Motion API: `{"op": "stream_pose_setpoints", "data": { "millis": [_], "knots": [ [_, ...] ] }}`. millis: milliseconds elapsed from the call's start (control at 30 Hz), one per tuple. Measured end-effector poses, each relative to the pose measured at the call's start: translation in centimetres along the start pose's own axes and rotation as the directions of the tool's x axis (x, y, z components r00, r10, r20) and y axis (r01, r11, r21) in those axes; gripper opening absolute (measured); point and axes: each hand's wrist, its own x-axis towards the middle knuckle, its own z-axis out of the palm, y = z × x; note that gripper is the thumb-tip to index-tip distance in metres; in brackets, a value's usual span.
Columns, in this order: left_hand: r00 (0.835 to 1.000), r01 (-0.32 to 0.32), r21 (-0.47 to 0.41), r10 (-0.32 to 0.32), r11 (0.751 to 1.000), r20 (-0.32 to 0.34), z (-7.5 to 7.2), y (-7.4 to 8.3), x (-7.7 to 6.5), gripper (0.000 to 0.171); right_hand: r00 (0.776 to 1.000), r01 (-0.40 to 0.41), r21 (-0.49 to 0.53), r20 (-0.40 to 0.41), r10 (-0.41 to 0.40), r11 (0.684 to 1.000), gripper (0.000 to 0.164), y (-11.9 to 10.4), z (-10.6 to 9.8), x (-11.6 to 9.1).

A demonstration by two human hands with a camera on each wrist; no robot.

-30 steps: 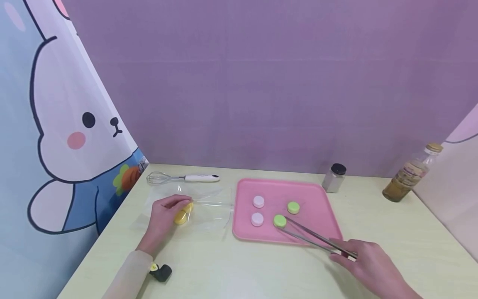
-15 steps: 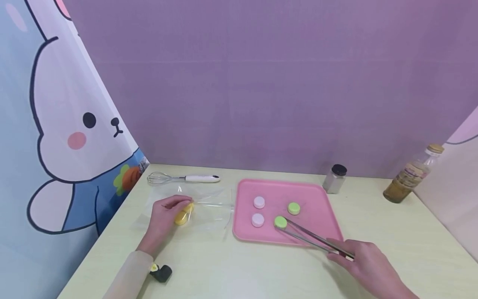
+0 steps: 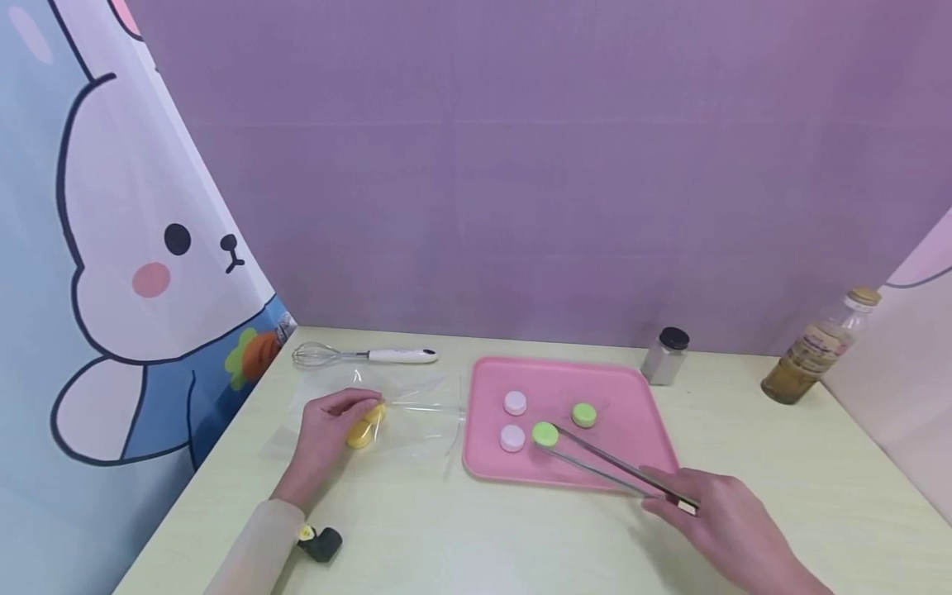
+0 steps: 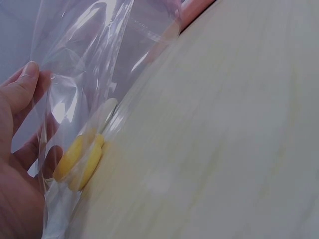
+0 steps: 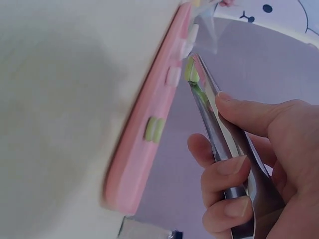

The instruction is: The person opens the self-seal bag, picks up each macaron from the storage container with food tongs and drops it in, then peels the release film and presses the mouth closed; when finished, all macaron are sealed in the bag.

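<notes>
My left hand (image 3: 323,434) pinches the upper layer of a clear plastic bag (image 3: 427,423) lying on the table. Yellow macarons (image 4: 82,159) sit inside it, partly hidden by the fingers in the head view. In my right hand (image 3: 732,525) I grip metal tongs (image 3: 625,465). Between their tips is a green macaron (image 3: 545,434), held above the pink tray (image 3: 617,384) and apart from it in the right wrist view. A second green macaron (image 3: 583,415) and two pale pink macarons (image 3: 515,402) rest on the tray.
A whisk (image 3: 402,355) with a white handle lies behind the bag. Behind the tray's right corner stands a small black-lidded jar (image 3: 664,361). An oil-coloured bottle (image 3: 811,351) is at the far right. A black object (image 3: 321,544) is by my left wrist.
The tongs, with the green macaron between their tips, have lifted and shifted left toward the pale pink macarons. My left hand and the bag have stayed still.
</notes>
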Motion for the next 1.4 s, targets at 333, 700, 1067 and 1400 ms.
{"op": "stream_pose_setpoints", "data": {
  "millis": [333,700,1067,1400],
  "knots": [
    [1.000,-0.010,-0.005,0.010,1.000,0.001,-0.1,0.1,-0.1,0.024,0.985,0.162,-0.006,-0.058,-0.162,0.987,0.035,-3.1,0.8,2.6],
    [1.000,-0.010,0.006,0.010,1.000,0.006,0.0,-0.1,0.0,0.025,0.978,0.202,0.045,0.049,-0.205,0.978,0.034,-6.1,2.9,6.9],
    [1.000,0.011,0.015,-0.011,1.000,0.010,-0.1,-0.1,0.1,0.026,0.967,0.212,0.031,0.138,-0.214,0.977,0.033,-8.1,6.2,10.6],
    [1.000,0.010,-0.008,-0.010,1.000,0.008,0.0,0.3,0.1,0.023,0.961,0.208,0.069,0.172,-0.217,0.976,0.032,-9.7,8.7,12.8]
  ]
}}
